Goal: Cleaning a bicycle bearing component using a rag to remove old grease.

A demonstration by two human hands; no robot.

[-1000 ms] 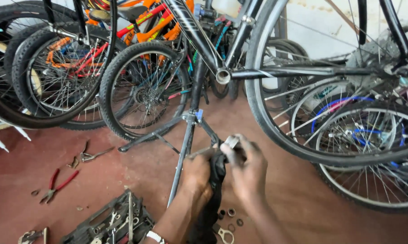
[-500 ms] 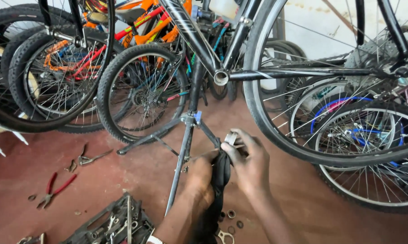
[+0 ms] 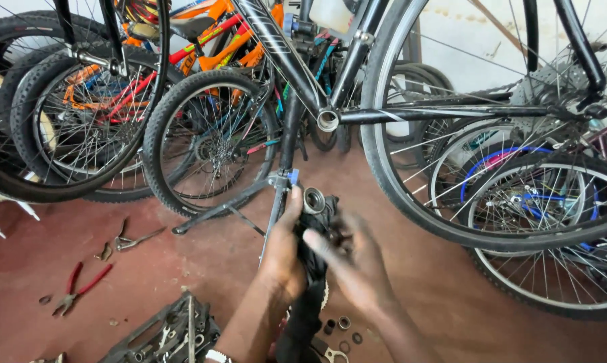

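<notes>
Gripping black crank arm | left hand | right hand fingering

No packages, labels, signs or screens anywhere among the bicycles and tools.

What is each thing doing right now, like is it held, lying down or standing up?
Left hand: wrapped around the black bike part, thumb up.
Right hand: fingers on the black bike part.
Black bike part: held upright, round metal opening on top.
Red-handled pliers: lying on the floor, handles apart.
Black bicycle frame: raised on a stand.
Small rings: loose on the floor.
</notes>
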